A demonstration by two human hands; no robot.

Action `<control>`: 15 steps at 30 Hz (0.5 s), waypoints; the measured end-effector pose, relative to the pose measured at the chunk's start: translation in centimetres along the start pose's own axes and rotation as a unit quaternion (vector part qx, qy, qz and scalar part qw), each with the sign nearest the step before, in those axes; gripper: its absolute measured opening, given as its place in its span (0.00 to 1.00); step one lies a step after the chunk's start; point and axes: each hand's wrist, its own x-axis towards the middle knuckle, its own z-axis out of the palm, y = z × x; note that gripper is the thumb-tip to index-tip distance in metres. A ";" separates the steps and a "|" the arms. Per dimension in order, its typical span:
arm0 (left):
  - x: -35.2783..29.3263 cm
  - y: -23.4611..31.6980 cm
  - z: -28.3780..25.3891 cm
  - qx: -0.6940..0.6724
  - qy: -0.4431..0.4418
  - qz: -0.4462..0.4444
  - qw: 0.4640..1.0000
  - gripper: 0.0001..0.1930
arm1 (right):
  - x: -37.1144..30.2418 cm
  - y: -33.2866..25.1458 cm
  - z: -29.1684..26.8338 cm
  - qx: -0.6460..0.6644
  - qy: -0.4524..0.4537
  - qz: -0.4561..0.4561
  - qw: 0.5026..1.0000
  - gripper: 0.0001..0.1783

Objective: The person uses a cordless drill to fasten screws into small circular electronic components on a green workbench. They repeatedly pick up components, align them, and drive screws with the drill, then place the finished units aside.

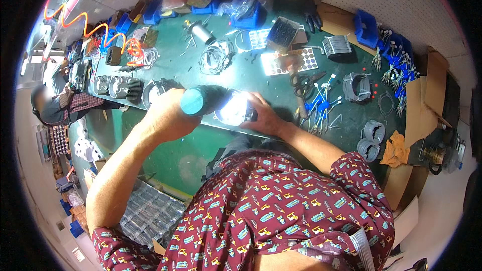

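Observation:
My left hand [173, 113] is closed around a dark teal cylindrical tool [195, 101], its round end turned up toward me. The tool's far end reaches over a round metal part [232, 112], which glares so brightly that its inside cannot be made out. My right hand [265, 115] grips the right rim of that part, fingers on the far side and thumb nearer me. The part is at the near edge of the green table [201, 83]. Just left of it, partly behind my left hand, stands a grey motor housing [153, 92].
More grey housings [125, 88] line the left edge. A hammer [290, 63], scissors [300, 86], wire bundles [321, 108] and a sticker sheet [271, 64] lie at right. Grey rings [369, 148] sit by an orange glove [395, 149]. A co-worker [60, 103] is at far left.

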 end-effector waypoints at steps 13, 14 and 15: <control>-11.4 -3.5 7.3 -0.318 0.039 -0.080 0.944 0.21 | 0.1 -0.1 0.1 -0.012 0.004 0.026 1.000 0.58; -11.4 -3.4 7.5 -0.315 0.036 -0.086 0.944 0.21 | 0.1 -0.1 0.1 -0.009 0.006 0.024 1.000 0.58; -11.4 -3.3 7.8 -0.312 0.034 -0.091 0.945 0.21 | 0.1 0.0 0.2 -0.013 0.006 0.022 1.000 0.58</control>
